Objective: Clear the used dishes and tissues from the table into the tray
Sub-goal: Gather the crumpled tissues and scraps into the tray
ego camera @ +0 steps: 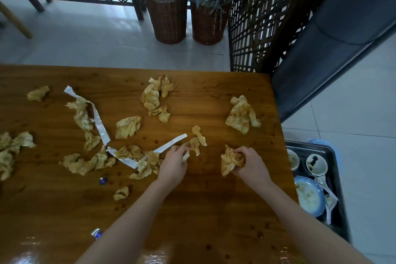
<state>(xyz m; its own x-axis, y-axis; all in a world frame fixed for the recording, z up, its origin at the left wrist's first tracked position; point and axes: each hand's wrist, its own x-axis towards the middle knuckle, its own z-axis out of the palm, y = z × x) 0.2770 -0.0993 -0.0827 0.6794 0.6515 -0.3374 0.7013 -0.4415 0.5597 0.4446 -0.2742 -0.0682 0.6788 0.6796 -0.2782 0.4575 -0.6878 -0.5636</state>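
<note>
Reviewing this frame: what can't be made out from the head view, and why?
All head view.
Black metal tray: left side hidden behind the edge of the brown wooden table.
Crumpled stained tissues at the left border: cut off by the frame.
Small shiny blue object: too small to identify.
Stained tissue wad: partly covered by the grip of the right hand.
Twisted stained tissue: near end hidden in the grip of the left hand.

Dim, soft daylight; white glare on the worktop [192, 210] along its near edge; wide-angle bending at the edges; slight overall softness.
</note>
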